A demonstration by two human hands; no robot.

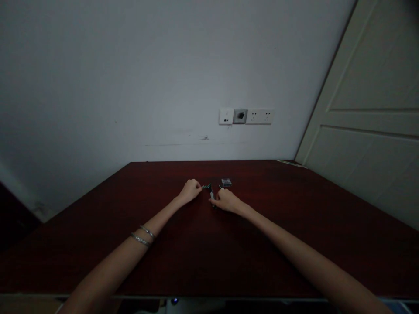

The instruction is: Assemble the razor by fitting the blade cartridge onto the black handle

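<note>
Both my arms reach out over a dark red-brown table [268, 244]. My left hand [190, 190] is closed, pinching a small dark thin item [207, 186] at its fingertips. My right hand [225, 200] is closed round a small dark pen-like object [212, 196] that points toward the left hand. The two hands are a few centimetres apart near the table's middle. A small grey box-like thing [226, 182] lies just beyond the right hand. Two thin bracelets [143, 235] sit on my left forearm. The light is dim and the small items are hard to make out.
A grey wall stands behind the table with a row of white sockets and a dark plate [246, 116]. A pale panelled door [369, 131] is at the right. The table's near edge [209, 297] runs along the bottom of the view.
</note>
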